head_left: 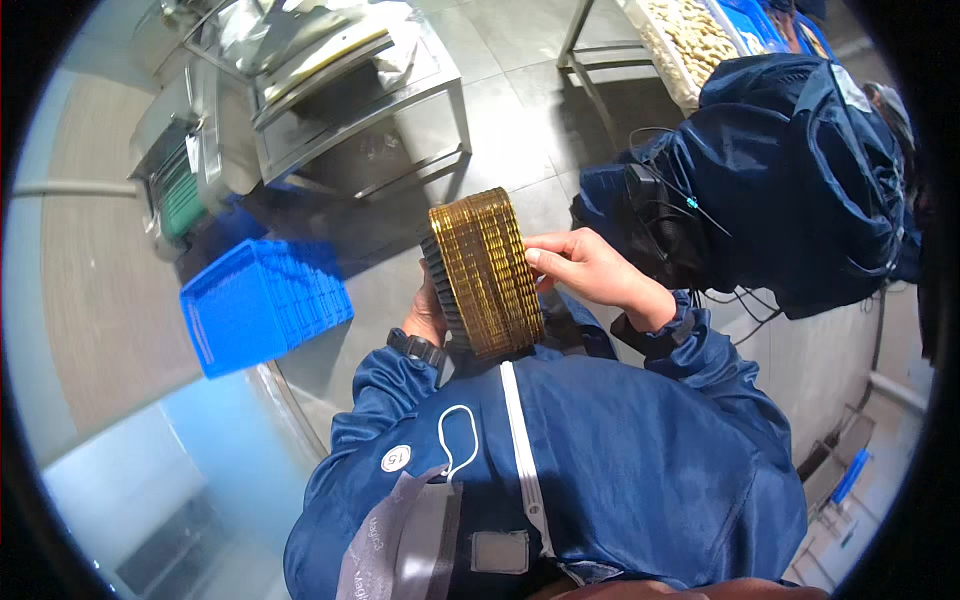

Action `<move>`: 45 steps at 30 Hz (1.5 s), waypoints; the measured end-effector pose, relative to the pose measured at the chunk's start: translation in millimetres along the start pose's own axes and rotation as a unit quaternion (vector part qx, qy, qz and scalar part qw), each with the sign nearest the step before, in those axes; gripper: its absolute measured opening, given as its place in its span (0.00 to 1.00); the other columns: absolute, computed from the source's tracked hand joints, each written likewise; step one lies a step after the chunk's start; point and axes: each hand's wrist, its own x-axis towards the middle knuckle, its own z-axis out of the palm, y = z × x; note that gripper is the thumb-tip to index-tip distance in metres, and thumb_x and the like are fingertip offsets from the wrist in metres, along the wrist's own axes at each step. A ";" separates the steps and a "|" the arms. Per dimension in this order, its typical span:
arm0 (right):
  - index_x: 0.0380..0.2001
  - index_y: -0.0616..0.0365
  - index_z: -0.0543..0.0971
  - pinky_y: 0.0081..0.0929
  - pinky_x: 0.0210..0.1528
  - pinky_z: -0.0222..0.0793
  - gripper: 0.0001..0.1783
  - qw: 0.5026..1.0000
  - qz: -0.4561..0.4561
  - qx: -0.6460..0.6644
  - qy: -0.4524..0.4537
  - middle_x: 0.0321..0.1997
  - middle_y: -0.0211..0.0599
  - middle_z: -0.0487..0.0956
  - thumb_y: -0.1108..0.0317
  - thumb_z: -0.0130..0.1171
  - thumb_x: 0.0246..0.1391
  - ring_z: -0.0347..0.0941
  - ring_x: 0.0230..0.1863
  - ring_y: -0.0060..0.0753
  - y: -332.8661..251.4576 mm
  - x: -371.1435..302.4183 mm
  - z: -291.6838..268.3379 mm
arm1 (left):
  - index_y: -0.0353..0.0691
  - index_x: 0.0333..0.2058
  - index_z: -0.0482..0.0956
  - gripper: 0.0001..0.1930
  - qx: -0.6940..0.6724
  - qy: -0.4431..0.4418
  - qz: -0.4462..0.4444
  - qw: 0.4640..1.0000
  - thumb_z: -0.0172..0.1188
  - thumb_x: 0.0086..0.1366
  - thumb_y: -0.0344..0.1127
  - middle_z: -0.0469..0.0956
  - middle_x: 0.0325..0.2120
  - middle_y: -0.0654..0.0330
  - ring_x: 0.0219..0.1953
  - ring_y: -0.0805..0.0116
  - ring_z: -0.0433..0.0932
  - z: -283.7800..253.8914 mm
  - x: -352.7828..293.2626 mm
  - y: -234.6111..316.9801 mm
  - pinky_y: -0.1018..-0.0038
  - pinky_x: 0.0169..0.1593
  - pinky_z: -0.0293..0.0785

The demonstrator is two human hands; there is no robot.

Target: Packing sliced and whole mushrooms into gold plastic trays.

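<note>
A tall stack of nested plastic trays (pixel 487 272), gold-rimmed with black sides, is held upright in front of my jacket. My left hand (pixel 427 312) grips the stack's left side; its fingers pass behind the black edge and are partly hidden. On the other side, my right hand (pixel 587 268) pinches the gold rims with thumb and forefinger near the upper right edge.
Blue plastic crates (pixel 265 300) are stacked at left. A steel table (pixel 440 75) with plastic film on it stands beyond. At right, close by, is a person in a dark blue jacket (pixel 780 170), beside a white tray of pale pieces (pixel 690 40).
</note>
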 end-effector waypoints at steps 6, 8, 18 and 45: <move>0.55 0.64 0.79 0.23 0.45 0.77 0.18 0.995 0.025 -0.039 0.083 0.42 0.36 0.85 0.66 0.53 0.68 0.81 0.40 0.23 -24.6 33.0 -10.8 | 0.38 0.63 0.68 0.46 0.029 -0.029 -0.038 0.998 0.63 0.56 0.68 0.75 0.58 0.49 0.58 0.52 0.75 -5.0 43.1 48.4 0.52 0.61 0.74; 0.56 0.65 0.78 0.24 0.47 0.79 0.18 0.994 0.037 -0.066 0.078 0.43 0.36 0.84 0.69 0.51 0.68 0.80 0.42 0.22 -30.0 46.4 -23.9 | 0.38 0.64 0.68 0.48 0.038 -0.036 -0.046 0.998 0.64 0.55 0.68 0.74 0.59 0.47 0.59 0.50 0.75 -1.8 60.1 63.0 0.50 0.62 0.73; 0.57 0.66 0.75 0.23 0.48 0.75 0.21 0.983 -0.010 -0.114 0.145 0.42 0.39 0.85 0.73 0.51 0.61 0.78 0.42 0.20 -57.4 109.7 -71.1 | 0.38 0.63 0.69 0.45 0.034 0.015 -0.113 0.993 0.69 0.54 0.62 0.75 0.58 0.51 0.60 0.54 0.74 27.1 126.9 152.2 0.51 0.64 0.71; 0.71 0.56 0.56 0.18 0.44 0.71 0.39 0.931 0.055 -0.122 0.339 0.38 0.32 0.81 0.81 0.47 0.55 0.75 0.39 0.17 -143.5 221.0 -182.9 | 0.40 0.65 0.67 0.44 0.046 -0.029 -0.206 0.977 0.71 0.55 0.57 0.73 0.60 0.51 0.62 0.52 0.72 115.8 326.3 295.5 0.51 0.65 0.70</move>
